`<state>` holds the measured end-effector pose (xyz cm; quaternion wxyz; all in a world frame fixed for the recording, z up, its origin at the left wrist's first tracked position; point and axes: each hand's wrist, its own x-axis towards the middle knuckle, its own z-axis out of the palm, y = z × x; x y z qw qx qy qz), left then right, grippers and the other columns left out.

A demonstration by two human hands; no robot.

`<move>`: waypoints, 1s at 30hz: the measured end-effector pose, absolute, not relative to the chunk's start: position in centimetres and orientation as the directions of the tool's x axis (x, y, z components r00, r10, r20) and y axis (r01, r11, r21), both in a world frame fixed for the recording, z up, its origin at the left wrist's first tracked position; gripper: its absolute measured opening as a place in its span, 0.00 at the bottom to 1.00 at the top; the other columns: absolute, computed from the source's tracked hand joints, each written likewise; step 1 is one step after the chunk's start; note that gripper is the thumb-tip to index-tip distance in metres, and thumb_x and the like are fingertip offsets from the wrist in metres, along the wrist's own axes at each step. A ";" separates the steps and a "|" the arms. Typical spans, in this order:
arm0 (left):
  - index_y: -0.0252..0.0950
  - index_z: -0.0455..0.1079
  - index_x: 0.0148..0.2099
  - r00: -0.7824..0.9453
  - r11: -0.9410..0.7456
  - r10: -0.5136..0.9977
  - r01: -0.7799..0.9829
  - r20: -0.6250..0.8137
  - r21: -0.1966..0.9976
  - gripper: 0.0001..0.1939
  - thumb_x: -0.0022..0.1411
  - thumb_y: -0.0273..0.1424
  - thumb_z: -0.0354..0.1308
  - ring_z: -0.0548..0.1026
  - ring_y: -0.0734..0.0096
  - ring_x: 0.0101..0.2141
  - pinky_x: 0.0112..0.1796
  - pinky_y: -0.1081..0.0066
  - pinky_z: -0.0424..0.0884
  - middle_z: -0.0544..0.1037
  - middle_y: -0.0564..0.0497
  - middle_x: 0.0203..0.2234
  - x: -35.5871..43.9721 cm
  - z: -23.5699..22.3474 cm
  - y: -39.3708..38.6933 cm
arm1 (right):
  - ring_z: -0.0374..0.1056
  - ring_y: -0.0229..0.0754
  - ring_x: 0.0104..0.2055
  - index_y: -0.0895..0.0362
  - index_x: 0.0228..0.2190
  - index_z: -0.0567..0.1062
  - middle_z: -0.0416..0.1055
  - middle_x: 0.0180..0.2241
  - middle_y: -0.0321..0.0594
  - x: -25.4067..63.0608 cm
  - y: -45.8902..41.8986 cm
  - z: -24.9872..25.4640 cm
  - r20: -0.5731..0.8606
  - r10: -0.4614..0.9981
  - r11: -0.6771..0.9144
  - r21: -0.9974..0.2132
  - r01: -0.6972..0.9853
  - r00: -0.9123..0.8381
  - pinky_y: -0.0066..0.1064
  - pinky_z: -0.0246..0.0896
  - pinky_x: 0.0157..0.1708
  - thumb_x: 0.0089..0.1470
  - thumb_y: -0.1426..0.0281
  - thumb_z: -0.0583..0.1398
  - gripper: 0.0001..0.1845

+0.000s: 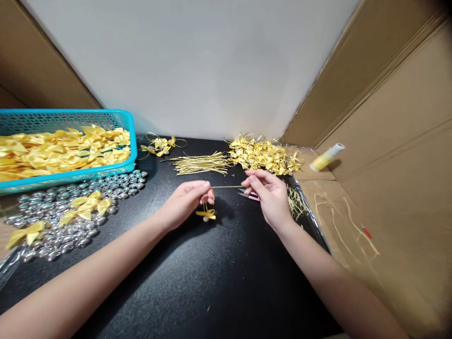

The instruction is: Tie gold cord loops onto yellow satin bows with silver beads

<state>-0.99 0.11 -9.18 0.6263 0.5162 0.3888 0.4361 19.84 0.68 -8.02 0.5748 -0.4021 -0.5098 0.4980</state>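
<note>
My left hand is closed in a pinch on a thin gold cord. Below those fingers hangs a small yellow ribbon bow with a silver bead at its middle. The cord runs straight and level across to my right hand, whose thumb and fingers pinch its other end. Small snips with a pink handle show just under the right fingers, blades pointing left; I cannot tell whether the hand holds them or they lie on the table. Behind the hands lies a bundle of cut gold cords.
A blue basket of yellow bows stands at the left. Silver beads spread before it, with loose bows on top. Finished-looking bows are heaped at the back right, cord scraps beside my right wrist. A spool stands near the cardboard wall.
</note>
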 end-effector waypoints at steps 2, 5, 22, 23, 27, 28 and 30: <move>0.34 0.74 0.23 0.238 0.190 0.965 -0.332 -0.113 0.924 0.17 0.50 0.43 0.67 0.68 0.77 0.23 0.27 0.76 0.64 0.74 0.53 0.19 -0.8 -9.2 0.2 | 0.70 0.34 0.22 0.55 0.31 0.79 0.76 0.24 0.34 19.7 0.9 -8.4 0.153 0.986 0.145 -0.982 -0.120 -0.061 0.29 0.71 0.26 0.49 0.66 0.65 0.07; 0.35 0.77 0.28 0.169 0.269 0.963 -0.486 -0.212 0.832 0.13 0.45 0.38 0.71 0.70 0.78 0.23 0.27 0.77 0.66 0.78 0.52 0.23 -0.5 -9.1 0.2 | 0.70 0.34 0.22 0.57 0.30 0.79 0.76 0.23 0.36 19.4 0.6 -8.7 0.108 0.980 0.104 -0.994 -0.029 -0.166 0.29 0.71 0.25 0.49 0.68 0.65 0.05; 0.35 0.78 0.31 0.498 0.044 0.861 0.127 -0.102 0.991 0.12 0.58 0.39 0.62 0.79 0.61 0.38 0.41 0.67 0.70 0.84 0.47 0.32 1.0 -8.7 -2.3 | 0.72 0.40 0.29 0.55 0.37 0.80 0.79 0.36 0.42 18.9 -0.4 -8.7 0.050 0.968 0.081 -0.990 0.116 -0.247 0.33 0.69 0.29 0.51 0.63 0.64 0.12; 0.35 0.77 0.29 0.463 0.110 0.877 0.068 -0.129 0.992 0.12 0.57 0.39 0.62 0.79 0.59 0.40 0.42 0.66 0.71 0.84 0.46 0.34 1.0 -8.9 -2.2 | 0.72 0.40 0.30 0.55 0.38 0.79 0.79 0.37 0.43 19.0 -0.1 -8.9 0.039 0.972 0.077 -0.984 0.161 -0.230 0.34 0.68 0.30 0.52 0.63 0.62 0.13; 0.36 0.77 0.29 0.307 0.189 0.937 -0.044 -0.167 0.981 0.13 0.56 0.40 0.63 0.78 0.59 0.42 0.47 0.62 0.70 0.83 0.44 0.40 0.7 -9.7 -1.7 | 0.70 0.41 0.35 0.56 0.37 0.77 0.76 0.39 0.43 19.2 0.0 -8.9 0.219 0.970 0.242 -0.916 0.321 -0.108 0.33 0.65 0.33 0.53 0.67 0.61 0.09; 0.36 0.77 0.29 0.282 0.175 0.947 -0.058 -0.152 0.983 0.12 0.56 0.40 0.63 0.78 0.59 0.42 0.48 0.61 0.69 0.83 0.44 0.40 0.7 -9.8 -1.7 | 0.69 0.41 0.36 0.56 0.34 0.77 0.75 0.37 0.42 19.2 -0.2 -8.8 0.297 0.950 0.313 -0.880 0.357 -0.102 0.33 0.64 0.33 0.52 0.69 0.62 0.06; 0.37 0.78 0.28 0.254 0.139 0.961 -0.088 -0.112 0.986 0.11 0.56 0.39 0.63 0.78 0.60 0.42 0.49 0.61 0.68 0.84 0.46 0.38 0.6 -9.9 -1.6 | 0.69 0.41 0.36 0.56 0.28 0.77 0.73 0.33 0.39 18.9 -0.6 -8.5 0.398 0.903 0.429 -0.807 0.406 -0.163 0.33 0.63 0.35 0.49 0.72 0.64 0.01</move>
